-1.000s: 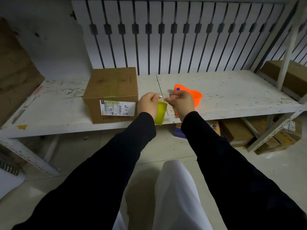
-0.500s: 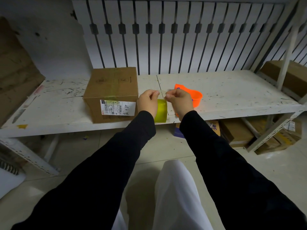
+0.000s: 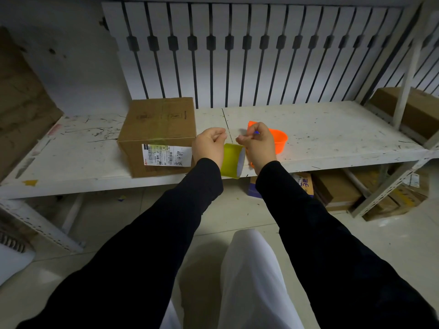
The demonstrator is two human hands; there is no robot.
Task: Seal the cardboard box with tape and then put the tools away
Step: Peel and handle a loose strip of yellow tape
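A closed cardboard box (image 3: pixel 158 125) with a white shipping label stands on the white shelf (image 3: pixel 332 136), left of centre. In front of the shelf's edge, my left hand (image 3: pixel 209 146) and my right hand (image 3: pixel 256 146) are held close together, each with its fingertips pinched. A yellow tape roll (image 3: pixel 231 161) hangs between and just below them; the thin strip they pinch is hard to make out. An orange plastic tool (image 3: pixel 279 141) lies on the shelf behind my right hand and is partly hidden by it.
A slatted white panel (image 3: pixel 237 55) backs the shelf. More cardboard boxes sit at the right end (image 3: pixel 418 110) and on the floor under the shelf (image 3: pixel 337 191). A stack of flat cardboard (image 3: pixel 21 103) leans at the left.
The tape roll has risen from hanging below my left hand to sitting between both wrists, and it has turned. My hands have drawn a little apart. Box and orange tool have stayed put.
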